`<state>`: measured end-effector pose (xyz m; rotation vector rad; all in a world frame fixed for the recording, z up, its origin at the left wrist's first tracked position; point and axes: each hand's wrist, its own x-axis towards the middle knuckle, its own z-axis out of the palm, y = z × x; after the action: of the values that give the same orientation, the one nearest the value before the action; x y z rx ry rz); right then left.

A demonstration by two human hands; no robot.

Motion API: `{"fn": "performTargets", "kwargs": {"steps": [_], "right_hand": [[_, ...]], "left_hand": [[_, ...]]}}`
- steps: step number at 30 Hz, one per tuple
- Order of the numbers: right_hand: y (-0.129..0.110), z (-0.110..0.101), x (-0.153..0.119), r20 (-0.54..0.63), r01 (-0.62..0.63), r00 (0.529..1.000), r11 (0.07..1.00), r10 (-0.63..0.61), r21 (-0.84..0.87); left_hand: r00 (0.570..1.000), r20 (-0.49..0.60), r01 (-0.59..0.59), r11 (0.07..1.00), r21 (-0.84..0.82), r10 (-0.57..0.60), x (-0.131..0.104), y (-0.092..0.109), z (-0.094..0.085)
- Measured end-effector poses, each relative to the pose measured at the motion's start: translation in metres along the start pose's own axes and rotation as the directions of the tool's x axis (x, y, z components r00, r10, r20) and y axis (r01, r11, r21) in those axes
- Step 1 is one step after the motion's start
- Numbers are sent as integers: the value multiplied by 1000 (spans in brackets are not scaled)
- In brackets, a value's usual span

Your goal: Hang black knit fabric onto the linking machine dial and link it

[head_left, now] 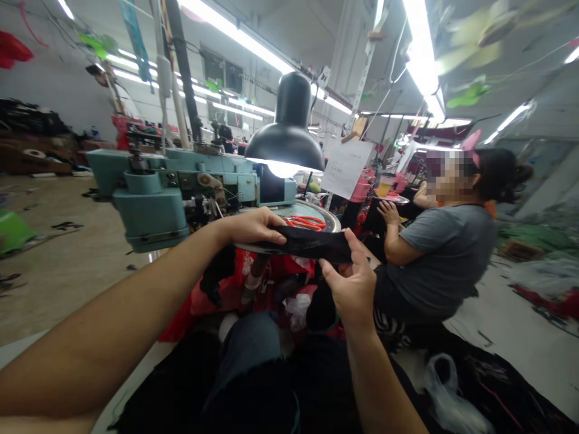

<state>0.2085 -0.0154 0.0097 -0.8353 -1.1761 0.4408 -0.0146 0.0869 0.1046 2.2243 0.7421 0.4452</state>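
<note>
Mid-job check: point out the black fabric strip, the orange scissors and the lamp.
Black fabric strip (312, 242): head view, middle of its dark surface.
Orange scissors (312, 221): head view, on the handles.
Lamp (284, 141): head view, on the black shade.

Below the lamp (289, 132), the black cloth (312, 242) covers part of the round table (335, 222) and some fingers of the left hand (257, 228); the blades of the scissors (305, 223) there cannot be made out. Lower down, the picture's edges cut off both forearms, the left at the left side, the right (380, 374) at the bottom. Right of the lamp, writing on the paper (344, 172) is too small to read, and pixel blocks mask the co-worker's (446, 253) face. High to the lamp's right, a fan (479, 30) is blurred; far below it on that side, the bottom edge crops a plastic bag (452, 392).
</note>
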Motion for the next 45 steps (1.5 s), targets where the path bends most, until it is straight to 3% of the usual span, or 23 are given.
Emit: {"fn": "performTargets", "kwargs": {"steps": [3,6,9,11,17,20,28,32,36,42,45], "right_hand": [[7,2,2,-5,37,999,998,-37,-44],[14,12,4,-32,160,985,962,-171,-221],[14,26,6,116,352,936,879,-332,-322],[12,31,10,200,395,916,875,-349,-279],[10,6,29,140,67,989,993,-53,-100],[9,-7,29,97,10,995,1000,-10,-1],[9,-7,19,36,45,998,999,-45,2],[18,7,21,-7,89,996,986,-91,-140],[20,16,25,86,187,981,967,-174,-171],[23,-6,36,143,17,990,1000,-16,-1],[23,-20,35,121,5,993,998,-13,64]], "left_hand": [[1000,7,12,1000,-13,-12,2,1,1],[999,29,32,999,-33,-31,10,6,1],[998,48,44,999,-11,-44,16,11,-1],[997,65,48,999,2,-49,16,13,-2],[1000,15,-1,1000,-10,1,8,9,3],[1000,1,-24,1000,-11,24,9,8,6],[999,1,-37,999,-9,37,8,12,8],[1000,8,-5,1000,22,5,17,11,6],[999,16,43,998,52,-44,28,10,5],[1000,-2,-2,1000,25,2,25,11,11],[1000,-3,-25,1000,12,25,25,10,13]]}}
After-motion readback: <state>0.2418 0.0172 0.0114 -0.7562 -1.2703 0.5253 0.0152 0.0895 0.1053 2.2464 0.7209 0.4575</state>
